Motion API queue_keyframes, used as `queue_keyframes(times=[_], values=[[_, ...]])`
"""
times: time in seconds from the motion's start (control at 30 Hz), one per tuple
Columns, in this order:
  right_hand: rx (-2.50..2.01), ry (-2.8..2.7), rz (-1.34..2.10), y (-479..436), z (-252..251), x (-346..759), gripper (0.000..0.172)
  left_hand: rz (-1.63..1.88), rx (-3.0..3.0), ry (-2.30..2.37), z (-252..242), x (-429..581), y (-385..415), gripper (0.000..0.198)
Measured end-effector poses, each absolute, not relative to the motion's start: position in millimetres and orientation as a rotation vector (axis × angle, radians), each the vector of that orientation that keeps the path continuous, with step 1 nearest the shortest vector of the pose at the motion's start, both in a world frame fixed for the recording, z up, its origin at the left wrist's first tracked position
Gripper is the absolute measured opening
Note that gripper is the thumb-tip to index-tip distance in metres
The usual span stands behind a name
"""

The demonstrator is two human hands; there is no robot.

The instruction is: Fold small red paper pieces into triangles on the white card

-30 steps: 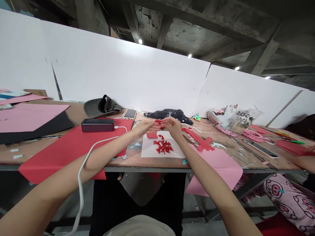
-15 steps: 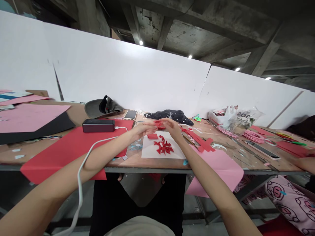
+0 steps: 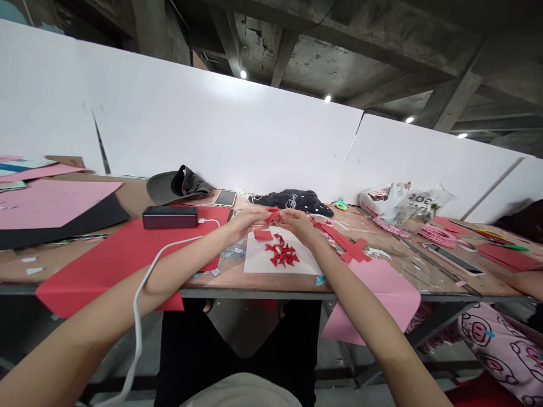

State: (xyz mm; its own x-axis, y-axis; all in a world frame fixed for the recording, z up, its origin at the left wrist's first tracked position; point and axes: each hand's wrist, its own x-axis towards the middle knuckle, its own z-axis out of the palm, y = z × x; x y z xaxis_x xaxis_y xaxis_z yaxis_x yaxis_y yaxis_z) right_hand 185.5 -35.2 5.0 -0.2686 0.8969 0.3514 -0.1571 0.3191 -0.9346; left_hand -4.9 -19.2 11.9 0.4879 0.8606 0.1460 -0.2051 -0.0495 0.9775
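A small piece of red paper is pinched between my two hands, above the far edge of a white sheet. My left hand grips its left side with closed fingers. From the right, my right hand holds the other side between thumb and fingers. Below them, a pile of small folded red paper pieces lies on the white sheet. Beside that pile is a flat red paper rectangle. The exact folds of the held paper are too small to make out.
A black power bank with a white cable rests on red paper at left. Behind lie a cap, a phone and dark cloth. Red strips and pink paper are at right, near another person's arm.
My right hand's fingers have come down and closed on the red paper, which now sits slightly flatter between both hands. The pile on the white sheet is unchanged.
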Motion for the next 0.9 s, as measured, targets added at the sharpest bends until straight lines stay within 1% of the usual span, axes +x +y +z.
queue_keyframes(times=[0.17,0.67,0.77,0.87,0.9], values=[[-0.783,-1.483,1.195,-35.2,4.6,185.8,0.024,0.967,1.382,0.590,10.3,-4.9,-17.2,0.031],[-0.869,-1.696,0.906,-28.1,0.0,189.2,0.021,1.095,1.668,0.655,15.6,-3.1,-26.2,0.025],[-0.873,-1.741,0.794,-28.5,-0.3,187.0,0.019,1.077,1.626,0.671,15.3,-3.3,-26.0,0.023],[-0.825,-1.758,0.571,-33.4,2.7,182.4,0.015,1.019,1.479,0.720,15.3,-4.0,-23.1,0.021],[-0.785,-1.774,0.517,-35.3,4.0,181.0,0.018,0.984,1.408,0.729,15.4,-4.3,-21.4,0.021]])
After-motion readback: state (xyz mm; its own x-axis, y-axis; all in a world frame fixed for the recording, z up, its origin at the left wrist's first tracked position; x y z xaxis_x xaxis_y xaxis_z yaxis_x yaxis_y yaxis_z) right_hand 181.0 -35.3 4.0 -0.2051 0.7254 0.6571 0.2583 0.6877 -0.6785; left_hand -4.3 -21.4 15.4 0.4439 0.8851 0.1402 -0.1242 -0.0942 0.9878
